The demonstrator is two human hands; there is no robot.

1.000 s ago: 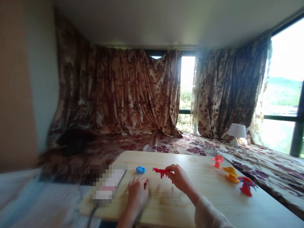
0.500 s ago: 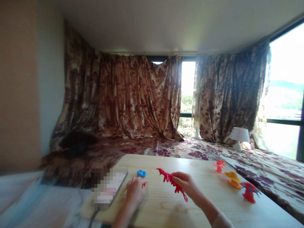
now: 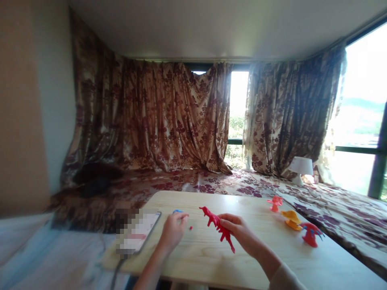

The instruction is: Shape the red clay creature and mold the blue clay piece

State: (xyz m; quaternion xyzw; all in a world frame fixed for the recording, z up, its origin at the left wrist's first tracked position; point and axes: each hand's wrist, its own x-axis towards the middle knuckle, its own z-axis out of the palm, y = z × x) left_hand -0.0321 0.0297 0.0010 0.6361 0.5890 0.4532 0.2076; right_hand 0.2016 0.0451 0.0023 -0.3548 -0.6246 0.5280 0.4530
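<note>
My right hand [image 3: 234, 227] grips a long red animal-shaped figure [image 3: 214, 219] by its middle, between thumb and fingers. The figure has several leg-like stubs and a thin end slanting down to the right, and it is held above the table. On the left, my left hand [image 3: 174, 228] hovers over the tabletop with bent fingers slightly apart and nothing visible in them. Just right of it lies a tiny red piece [image 3: 190, 228]. A blue lump [image 3: 177, 211] shows behind the left fingers, mostly hidden by them.
A pale wooden table [image 3: 205, 262] fills the front. A phone or tablet [image 3: 142, 233], partly pixelated, lies at its left with a cable. Along the right side stand a coral figure [image 3: 275, 203], a yellow one [image 3: 291, 219] and a red-and-blue one [image 3: 311, 234]. Beyond is a lamp [image 3: 302, 167].
The tiny red piece that was at my left fingertips now lies on the table. My left hand has shifted and covers more of the blue lump. The right hand still holds the red figure.
</note>
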